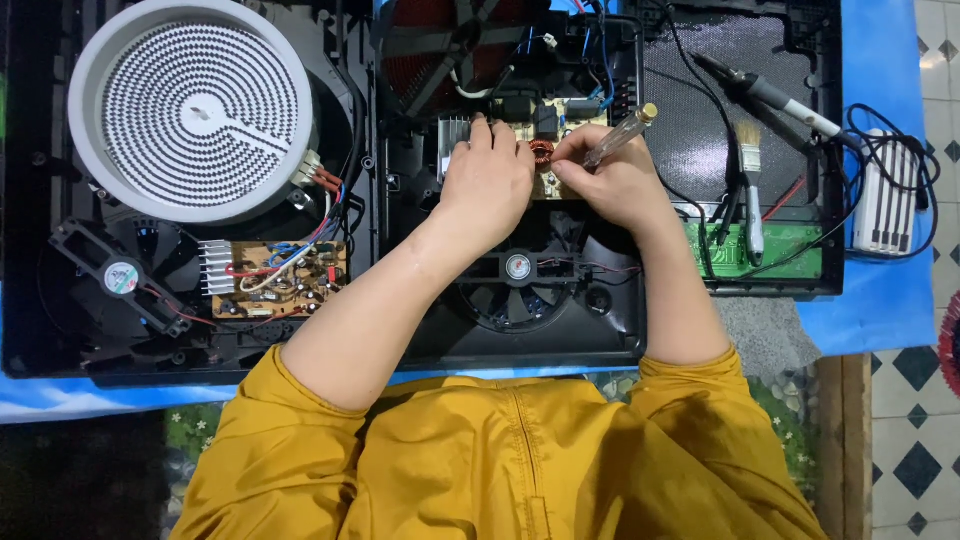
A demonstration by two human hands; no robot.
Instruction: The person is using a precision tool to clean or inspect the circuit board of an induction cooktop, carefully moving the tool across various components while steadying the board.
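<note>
Clear-handled screwdriver point(620, 136) clenched in right hand point(612, 180), handle up-right, tip down-left; left hand point(488, 180) flat on circuit board point(548, 150).

Hands point(490, 180) on circuit board point(545, 120)

A blue-covered table point(880, 310) carries the opened black cooktop point(60, 330) and a white power strip point(885, 205).

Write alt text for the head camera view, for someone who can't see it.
A person in yellow sleeves works on an opened black cooktop, left hand resting on its tan circuit board and right hand holding a clear-handled screwdriver beside a copper coil. A round white heating element sits at left; a small brush lies at right.
</note>
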